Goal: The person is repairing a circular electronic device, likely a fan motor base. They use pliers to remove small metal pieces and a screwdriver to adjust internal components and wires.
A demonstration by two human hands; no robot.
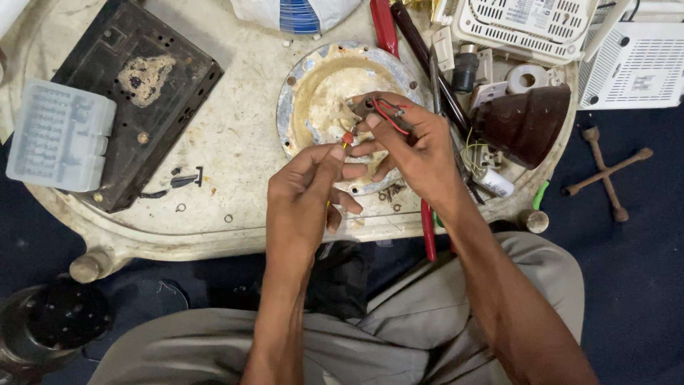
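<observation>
My right hand (410, 146) grips a small brown electrical part (365, 107) with red and black wires (390, 117) looped over the fingers. My left hand (306, 196) pinches a thin yellow tool with a red tip (347, 138), the tip close to the part. Both hands hover over a round, stained metal plate (313, 85) lying on a worn white tabletop (235, 135).
A black metal chassis (139, 93) and a pale plastic case (60, 135) lie at the left. Red-handled tools (385, 28), a brown dome cover (524, 125), a small capacitor (491, 182) and white vented boxes (634, 64) crowd the right. A cross wrench (605, 171) lies on the dark floor.
</observation>
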